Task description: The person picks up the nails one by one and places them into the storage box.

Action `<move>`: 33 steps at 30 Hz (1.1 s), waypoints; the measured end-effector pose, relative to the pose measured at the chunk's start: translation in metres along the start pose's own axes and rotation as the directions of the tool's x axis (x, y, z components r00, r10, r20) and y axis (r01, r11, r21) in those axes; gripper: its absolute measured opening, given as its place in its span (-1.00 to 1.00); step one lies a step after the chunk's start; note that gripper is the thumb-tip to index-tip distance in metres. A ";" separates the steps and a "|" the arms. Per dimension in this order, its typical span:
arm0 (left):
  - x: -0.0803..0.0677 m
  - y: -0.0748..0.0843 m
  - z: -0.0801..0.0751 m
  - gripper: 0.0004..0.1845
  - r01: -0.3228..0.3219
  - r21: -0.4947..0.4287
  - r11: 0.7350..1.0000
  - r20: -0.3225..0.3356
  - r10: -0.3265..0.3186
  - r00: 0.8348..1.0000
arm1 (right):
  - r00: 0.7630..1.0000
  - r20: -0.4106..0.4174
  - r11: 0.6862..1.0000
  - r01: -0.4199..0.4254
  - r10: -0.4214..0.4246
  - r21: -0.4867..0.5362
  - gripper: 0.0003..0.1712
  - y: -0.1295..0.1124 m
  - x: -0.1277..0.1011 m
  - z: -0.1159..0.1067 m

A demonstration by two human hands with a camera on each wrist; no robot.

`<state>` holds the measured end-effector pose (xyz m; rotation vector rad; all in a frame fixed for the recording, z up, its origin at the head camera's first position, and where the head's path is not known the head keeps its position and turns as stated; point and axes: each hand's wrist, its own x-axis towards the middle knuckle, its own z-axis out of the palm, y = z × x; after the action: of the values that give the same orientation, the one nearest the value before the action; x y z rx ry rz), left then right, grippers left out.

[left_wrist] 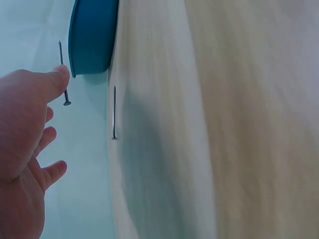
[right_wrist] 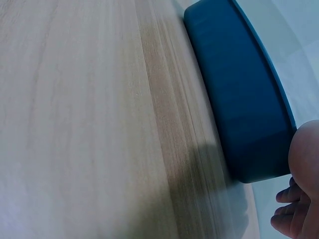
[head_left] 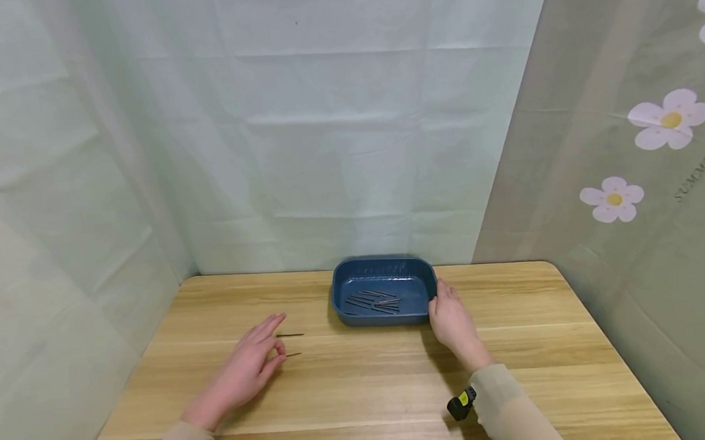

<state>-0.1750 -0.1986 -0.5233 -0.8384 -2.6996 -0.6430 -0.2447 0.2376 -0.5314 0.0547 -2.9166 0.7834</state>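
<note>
My left hand (head_left: pixel 246 369) pinches a thin dark nail (left_wrist: pixel 67 94) between thumb and index finger, its other fingers spread. In the head view a second nail (head_left: pixel 290 335) lies on the table just beyond the pinching fingertips. A blue rectangular tray (head_left: pixel 415 287) stands right of that hand, with several nails (head_left: pixel 373 302) lying loose inside. My right hand (head_left: pixel 456 322) holds the tray at its right front corner, the thumb against the rim. In the right wrist view its fingers are partly hidden behind the thumb.
The wooden table (head_left: pixel 365 396) has rounded back corners. Pale cloth (head_left: pixel 323 147) hangs behind it and at the left, and a flowered greenish cloth (head_left: pixel 567 130) hangs at the right. The tray stands close to the back edge.
</note>
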 end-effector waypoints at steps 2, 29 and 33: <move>0.003 0.003 0.002 -0.71 -0.004 -0.007 1.000 -0.004 0.004 1.000 | 1.000 0.001 1.000 -0.001 0.001 -0.001 -0.33 0.000 0.000 0.000; 0.078 0.054 0.026 -0.84 -0.040 -0.094 0.995 0.057 0.046 0.997 | 1.000 -0.006 1.000 -0.001 0.002 0.008 -0.33 0.001 0.000 0.001; 0.087 0.059 0.029 -0.85 -0.033 -0.086 0.996 0.069 0.039 0.997 | 1.000 -0.010 1.000 0.001 -0.001 0.003 -0.33 -0.001 -0.002 0.000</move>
<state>-0.2134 -0.1000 -0.4982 -0.9456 -2.7295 -0.7378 -0.2432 0.2369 -0.5312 0.0525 -2.9058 0.7853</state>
